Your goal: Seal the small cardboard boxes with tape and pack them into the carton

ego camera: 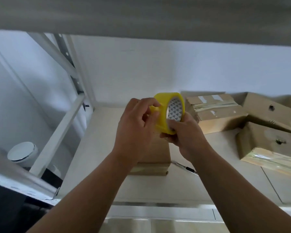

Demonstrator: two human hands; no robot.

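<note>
On the pale shelf board (175,187), taped boxes (215,111) pile at three o'clock, a small cardboard box (158,155) sits centre, while the right hand (186,135) grips the yellow tape roll (165,101) from five o'clock and the left hand (136,125) pinches its nine o'clock edge.

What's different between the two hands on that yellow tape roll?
The left hand pinches a tab of tape on the outside of the roll; the right hand grips the roll itself from below. The left hand sits higher, its back to the camera; the right hand lies lower, a finger curled into the core. Both touch the roll, above a box.
</note>
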